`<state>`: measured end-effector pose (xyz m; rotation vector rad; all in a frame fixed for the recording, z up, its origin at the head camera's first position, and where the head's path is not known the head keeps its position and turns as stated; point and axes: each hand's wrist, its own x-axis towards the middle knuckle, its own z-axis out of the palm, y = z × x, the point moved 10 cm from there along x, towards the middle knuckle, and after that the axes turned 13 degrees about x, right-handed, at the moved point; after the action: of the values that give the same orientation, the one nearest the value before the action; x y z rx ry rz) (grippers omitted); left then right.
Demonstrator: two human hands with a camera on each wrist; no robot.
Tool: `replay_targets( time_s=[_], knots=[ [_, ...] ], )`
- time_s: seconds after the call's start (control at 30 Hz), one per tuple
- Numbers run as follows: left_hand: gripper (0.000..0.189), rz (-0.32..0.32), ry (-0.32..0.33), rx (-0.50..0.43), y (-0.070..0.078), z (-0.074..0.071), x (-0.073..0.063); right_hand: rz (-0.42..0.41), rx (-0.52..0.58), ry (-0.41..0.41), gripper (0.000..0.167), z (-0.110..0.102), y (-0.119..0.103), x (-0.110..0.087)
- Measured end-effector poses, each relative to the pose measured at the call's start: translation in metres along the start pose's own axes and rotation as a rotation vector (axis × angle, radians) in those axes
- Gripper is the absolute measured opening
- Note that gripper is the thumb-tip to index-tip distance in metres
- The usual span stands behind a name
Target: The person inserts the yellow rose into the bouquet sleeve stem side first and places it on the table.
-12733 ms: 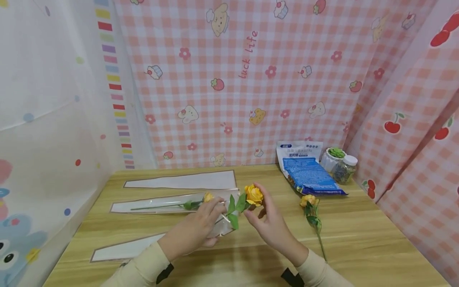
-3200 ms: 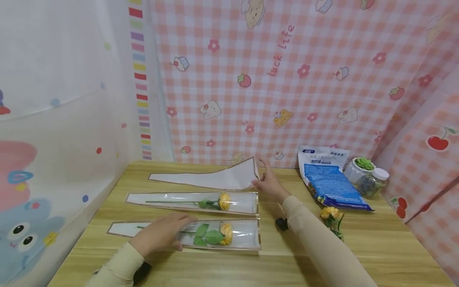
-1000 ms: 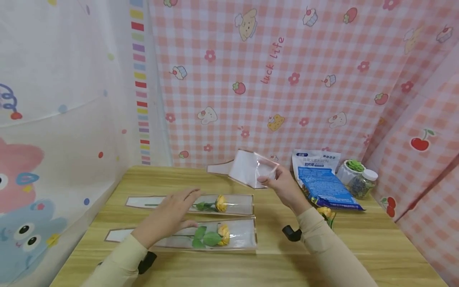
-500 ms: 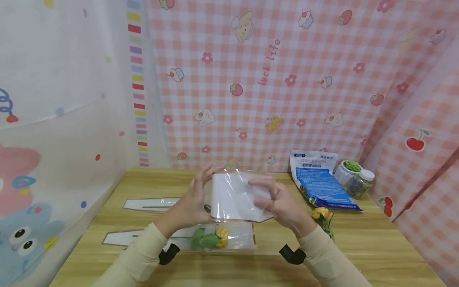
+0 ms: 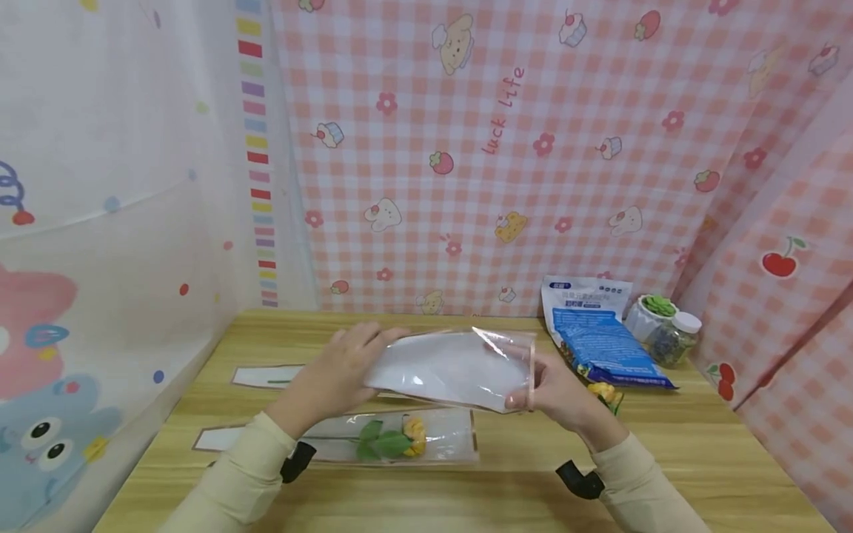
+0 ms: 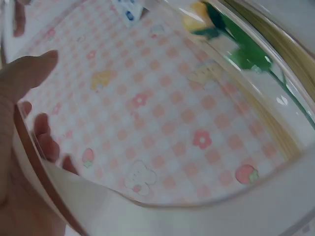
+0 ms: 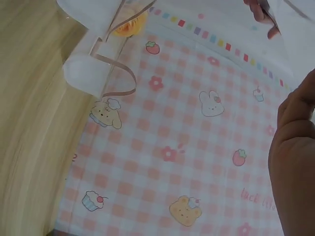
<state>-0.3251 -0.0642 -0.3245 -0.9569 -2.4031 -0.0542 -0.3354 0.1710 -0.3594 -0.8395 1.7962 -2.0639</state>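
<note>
A clear-fronted flower sleeve point(image 5: 446, 366) with a white back and brown edging is held up over the table. My left hand point(image 5: 336, 374) grips it near the narrower part, thumb point(image 6: 29, 73) on one side and fingers behind the film. At the wide mouth, my right hand point(image 5: 560, 389) reaches in past the edge, thumb and fingers apart and showing through the film. Below lies a sleeve point(image 5: 449, 437) with a yellow rose point(image 5: 415, 437) in it. Another filled sleeve point(image 5: 249, 376) is mostly hidden by the left hand and the held sleeve.
A loose yellow rose point(image 5: 603, 392) lies at the right, partly behind the right arm. Farther back are a blue-and-white bag point(image 5: 600, 340), a potted succulent point(image 5: 656, 311) and a white-lidded jar point(image 5: 674, 342). A pink checked cloth point(image 5: 400, 170) hangs behind the table.
Over the earlier frames, a second rose came to lie in a sleeve. The right hand lifted the far sleeve and brought it forward; the left hand took hold, and its mouth now stands wider.
</note>
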Motion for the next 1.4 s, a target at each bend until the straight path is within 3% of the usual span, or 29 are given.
replay_targets(
  time_s=[0.17,0.37,0.47,0.53,0.63,0.73,0.87,1.03,1.17,1.4],
  knots=[
    [0.090,0.016,-0.062,-0.013,-0.008,0.007,-0.004,-0.038,0.129,-0.058,0.074,0.001,0.003,0.000],
    [0.075,0.003,-0.093,0.031,-0.024,0.016,-0.015,0.012,0.352,-0.103,0.077,0.002,0.014,0.001],
    [0.093,-0.040,-0.124,0.045,-0.028,0.018,-0.020,0.022,0.372,-0.072,0.070,-0.001,0.018,0.002],
    [0.117,-0.058,-0.118,0.047,-0.024,0.014,-0.019,0.028,0.345,-0.035,0.066,-0.003,0.021,0.003],
    [0.144,-0.031,-0.062,0.042,-0.001,0.002,-0.011,0.052,0.310,0.004,0.064,0.000,0.025,0.005],
    [0.152,0.045,0.002,0.029,0.033,-0.004,0.002,0.087,0.277,0.025,0.071,0.009,0.031,0.007],
    [0.149,0.093,-0.014,0.030,0.064,0.002,0.015,0.126,0.193,0.033,0.083,0.020,0.037,0.009],
    [0.130,0.053,-0.059,0.101,0.065,0.011,0.019,0.142,-0.010,0.047,0.076,0.025,0.039,0.012],
    [0.119,0.042,-0.097,0.099,0.060,0.018,0.018,0.133,-0.154,0.056,0.075,0.024,0.037,0.014],
    [0.116,0.046,-0.108,0.100,0.058,0.026,0.016,0.065,-0.207,0.007,0.078,0.029,0.028,0.013]
  ],
)
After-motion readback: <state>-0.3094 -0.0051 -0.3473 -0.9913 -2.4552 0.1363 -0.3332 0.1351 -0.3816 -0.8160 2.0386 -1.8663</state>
